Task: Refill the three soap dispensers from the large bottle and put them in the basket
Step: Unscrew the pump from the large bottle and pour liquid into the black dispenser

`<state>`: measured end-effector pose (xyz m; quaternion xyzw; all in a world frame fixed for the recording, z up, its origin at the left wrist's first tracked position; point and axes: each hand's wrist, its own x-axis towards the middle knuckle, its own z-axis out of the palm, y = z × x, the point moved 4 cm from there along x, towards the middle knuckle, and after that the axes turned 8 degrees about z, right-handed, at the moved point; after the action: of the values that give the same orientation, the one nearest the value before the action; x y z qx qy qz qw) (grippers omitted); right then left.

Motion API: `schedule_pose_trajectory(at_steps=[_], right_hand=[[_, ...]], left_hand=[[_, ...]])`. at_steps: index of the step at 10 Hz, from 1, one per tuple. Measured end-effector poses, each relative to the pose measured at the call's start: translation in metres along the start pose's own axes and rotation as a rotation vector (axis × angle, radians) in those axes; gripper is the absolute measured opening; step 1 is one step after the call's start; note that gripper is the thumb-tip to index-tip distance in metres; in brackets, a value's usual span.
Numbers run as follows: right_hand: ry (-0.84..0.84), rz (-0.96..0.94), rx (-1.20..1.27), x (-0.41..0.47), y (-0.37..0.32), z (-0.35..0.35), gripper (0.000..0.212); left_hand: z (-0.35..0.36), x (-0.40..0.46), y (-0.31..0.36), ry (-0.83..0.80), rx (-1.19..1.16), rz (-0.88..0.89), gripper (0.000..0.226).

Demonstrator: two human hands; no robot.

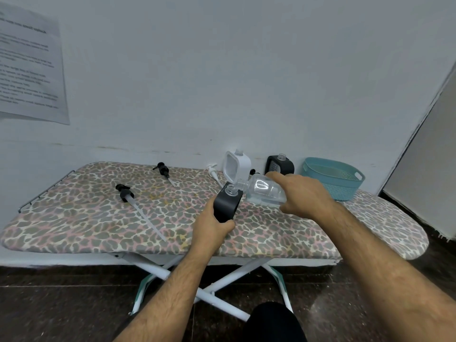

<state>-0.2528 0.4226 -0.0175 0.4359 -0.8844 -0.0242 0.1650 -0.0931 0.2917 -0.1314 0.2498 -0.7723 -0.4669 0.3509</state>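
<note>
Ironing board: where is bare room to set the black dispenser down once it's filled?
Free: the near edge of the ironing board ahead of both hands. Crowded: the back by the white dispenser, second black dispenser and basket.

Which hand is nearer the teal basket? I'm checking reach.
Right. The right hand is just in front-left of the basket; the left hand is farther left.

Home utility corner: ironing board, plain wall, dark floor.

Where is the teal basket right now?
In the head view, the teal basket sits at the right back of the ironing board, against the wall, just right of the black dispenser.
</note>
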Motion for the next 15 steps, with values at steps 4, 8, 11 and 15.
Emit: schedule_pose_trajectory(at_steps=[4, 8, 11, 15], right_hand=[[-0.004, -0.011, -0.008, 0.002, 0.0001, -0.0009, 0.082], [-0.006, -0.018, -0.01, 0.002, 0.0014, -0.0023, 0.081], [-0.01, -0.027, -0.027, 0.0032, 0.0025, -0.0017, 0.081], [0.001, -0.033, -0.031, 0.0047, 0.0029, -0.0026, 0.08]], left_hand=[[0.0008, 0.0016, -0.0032, 0.001, 0.005, 0.001, 0.063], [0.001, 0.0018, -0.0012, -0.007, 0.028, 0.0, 0.064], [0.0003, 0.0016, 0.0031, -0.02, 0.037, 0.007, 0.062], [0.0002, 0.0018, 0.004, -0.026, 0.05, 0.003, 0.063]])
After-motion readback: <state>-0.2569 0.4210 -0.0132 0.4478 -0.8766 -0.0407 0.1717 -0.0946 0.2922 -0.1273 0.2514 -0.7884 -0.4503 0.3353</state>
